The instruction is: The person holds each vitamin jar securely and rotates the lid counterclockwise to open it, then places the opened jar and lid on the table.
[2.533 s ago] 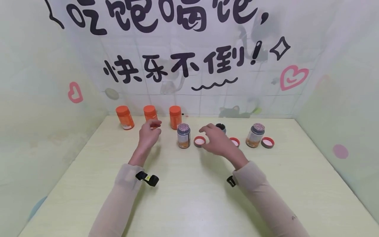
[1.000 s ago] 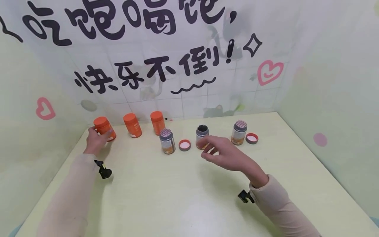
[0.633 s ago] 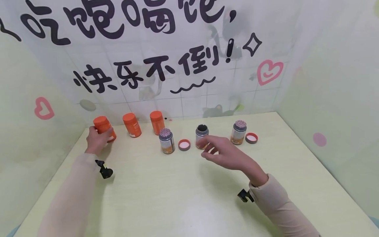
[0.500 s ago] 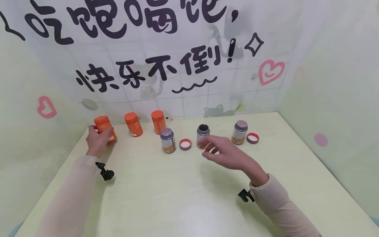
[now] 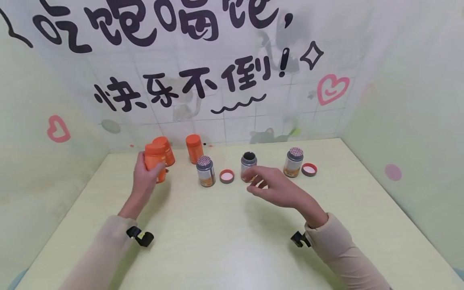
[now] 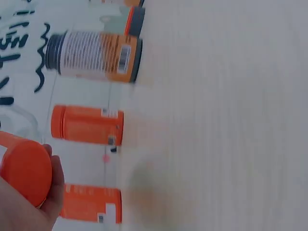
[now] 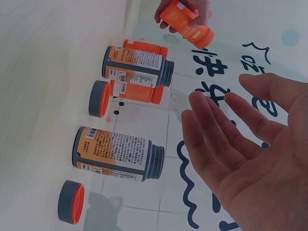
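Note:
My left hand [image 5: 142, 179] grips an orange bottle with an orange screw cap [image 5: 154, 157], held up above the table. Behind it stands a second orange bottle [image 5: 169, 156], partly covered in the head view, and a third orange bottle [image 5: 194, 150] is further right. My right hand [image 5: 275, 186] hovers with relaxed, loosely bent fingers and an empty palm, as the right wrist view shows. It overlaps the lower part of a grey bottle [image 5: 248, 161] whose mouth is uncovered and dark inside.
Two more grey bottles, one on the left [image 5: 206, 173] and one on the right [image 5: 293, 163], have patterned seals over their mouths. Upturned red-and-grey lids lie beside them, one left [image 5: 227, 176] and one right [image 5: 309, 169]. A printed wall cloth [image 5: 232, 129] backs the table.
My left hand reached the leftmost orange bottle, took hold of it, lifted it and carried it right and nearer. Earlier, my right hand drew back rightward; lately it has stayed put.

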Available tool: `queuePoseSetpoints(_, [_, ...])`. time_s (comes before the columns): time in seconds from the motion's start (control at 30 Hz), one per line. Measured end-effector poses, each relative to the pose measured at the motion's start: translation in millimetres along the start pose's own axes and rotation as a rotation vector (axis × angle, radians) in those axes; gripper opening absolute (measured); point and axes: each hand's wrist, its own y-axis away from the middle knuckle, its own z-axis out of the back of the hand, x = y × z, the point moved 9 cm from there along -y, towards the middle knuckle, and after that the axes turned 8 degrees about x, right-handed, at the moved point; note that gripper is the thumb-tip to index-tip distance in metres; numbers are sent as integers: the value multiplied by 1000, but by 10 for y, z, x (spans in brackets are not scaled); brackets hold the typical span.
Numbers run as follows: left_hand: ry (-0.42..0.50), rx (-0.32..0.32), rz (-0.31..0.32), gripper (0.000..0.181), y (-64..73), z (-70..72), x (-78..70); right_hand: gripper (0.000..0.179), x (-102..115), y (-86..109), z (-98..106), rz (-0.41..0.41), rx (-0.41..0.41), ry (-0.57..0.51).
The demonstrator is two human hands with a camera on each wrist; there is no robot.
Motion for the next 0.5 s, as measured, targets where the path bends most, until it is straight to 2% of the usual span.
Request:
queuePoseSetpoints(0.1, [31,73,-63,44,190,-237,-205,26,46,-14,1,18,-3,2])
queuePoseSetpoints(0.23, [39,169,-90,51,400,-647,-403,24,77,-17,23,16,-24,5])
queuePoseSetpoints(0.37, [-34,272,-89,57,562,-1156,-567,32,61,0,22,-36,-32,-9])
queuePoseSetpoints(0.5, [-129,315,-156,54,693,-1552,-751,44,63,18,0,-80,-55,13])
